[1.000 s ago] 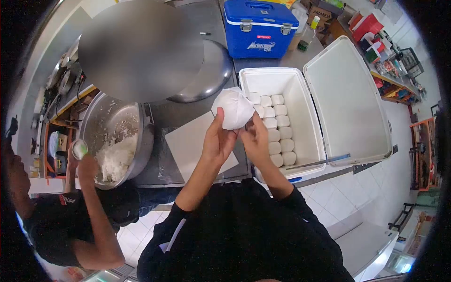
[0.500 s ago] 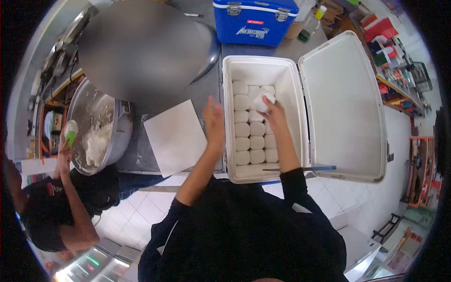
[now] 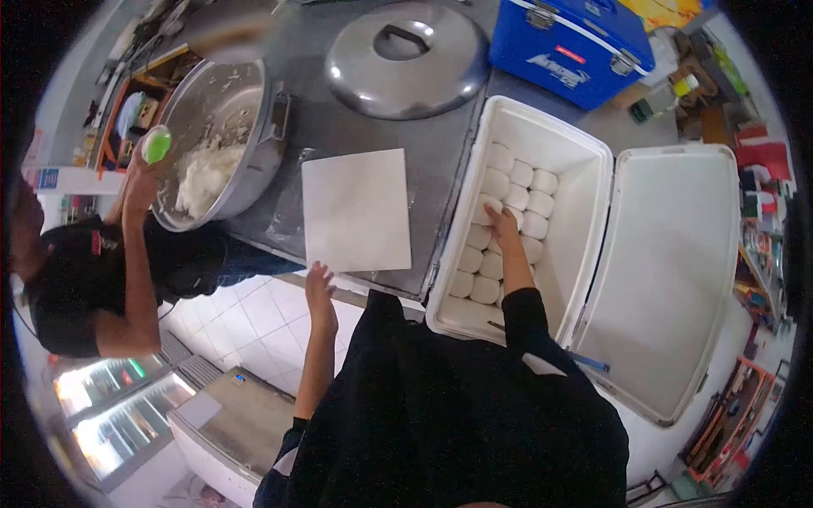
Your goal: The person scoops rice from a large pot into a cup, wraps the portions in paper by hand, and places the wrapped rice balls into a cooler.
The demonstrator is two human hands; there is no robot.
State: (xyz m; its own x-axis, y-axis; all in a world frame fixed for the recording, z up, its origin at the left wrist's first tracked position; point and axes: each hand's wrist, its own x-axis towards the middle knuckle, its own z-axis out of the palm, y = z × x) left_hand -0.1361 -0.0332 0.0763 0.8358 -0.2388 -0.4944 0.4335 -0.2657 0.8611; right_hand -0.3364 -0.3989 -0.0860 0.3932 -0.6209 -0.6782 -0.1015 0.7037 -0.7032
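My right hand (image 3: 504,224) reaches down into a white cooler box (image 3: 584,237), its fingers closed at a white rounded block (image 3: 484,207). Around it, similar white blocks (image 3: 540,201) are packed side by side in rows. My left hand (image 3: 319,292) is off to the left with nothing in it, fingers stretched and apart. It hovers by the near edge of a square white sheet or stack of sheets (image 3: 356,212), which lies on the grey table over clear plastic.
The cooler's lid (image 3: 665,271) hangs open on the right, a thin blue-handled tool (image 3: 590,361) near the hinge. A metal pot lid (image 3: 406,59) and blue cooler (image 3: 572,51) stand behind. At left, a person holds a green-and-white object (image 3: 157,144) by a large metal bowl (image 3: 275,152) with white food.
My right hand has lowered the white block among the others in the cooler. My left hand has drawn back from beside the cooler toward the table's front edge. The view has turned.
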